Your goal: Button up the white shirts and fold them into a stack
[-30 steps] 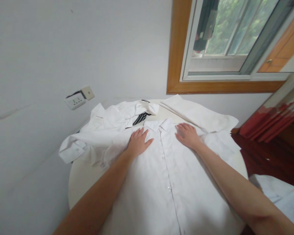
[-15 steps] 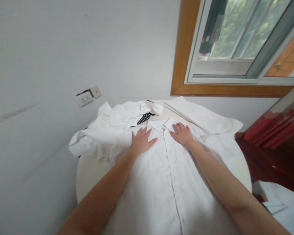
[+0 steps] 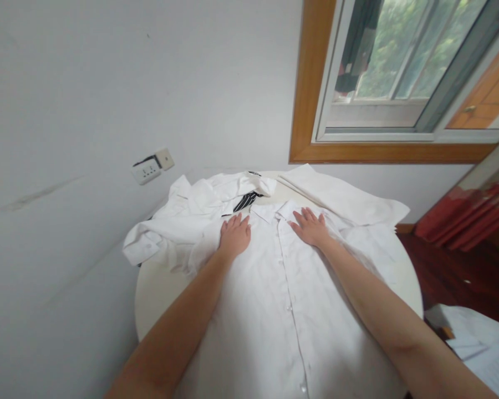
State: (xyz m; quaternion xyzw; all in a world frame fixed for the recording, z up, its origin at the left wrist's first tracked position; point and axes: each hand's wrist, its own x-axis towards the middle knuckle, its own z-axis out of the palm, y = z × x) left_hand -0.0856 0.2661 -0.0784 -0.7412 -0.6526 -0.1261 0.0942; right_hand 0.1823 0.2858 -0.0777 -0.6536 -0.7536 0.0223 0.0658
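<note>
- The white shirt (image 3: 283, 310) lies front-up on the table, spread nearly smooth. It is thin woven cloth with faint creases, and a straight placket of small pale buttons runs up its middle.
- Both bare forearms reach over the shirt's body from the near edge, covering part of its sides.
- The round table (image 3: 149, 288) has a smooth, cream-coloured top. A bare curve of it shows to the left of the shirt.
- The left hand (image 3: 234, 237) lies palm-down on the shirt's chest just left of the placket. Its fingers are straight and close together, and it grips nothing.
- The right hand (image 3: 310, 227) lies flat in the same way just right of the placket. Its fingers are slightly fanned, its fingertips are near the collar, and it holds nothing.
- The shirt's collar (image 3: 270, 211) sits between and just beyond the two hands, with its points folded down.
- A crumpled white garment (image 3: 178, 221) is heaped to the left, touching the shirt's shoulder. One cuffed sleeve hangs over the table edge.
- A strip of black-and-white striped fabric (image 3: 244, 200) shows from under the heap, just beyond the left hand.
- A folded white cloth (image 3: 341, 197), flat and rectangular, lies to the far right.
- Dark glossy wooden floor (image 3: 449, 271) and red drapery (image 3: 461, 216) are to the right.
- A white wall socket (image 3: 152, 168) is on the plain wall, and further off is a wooden window frame (image 3: 305, 94).
</note>
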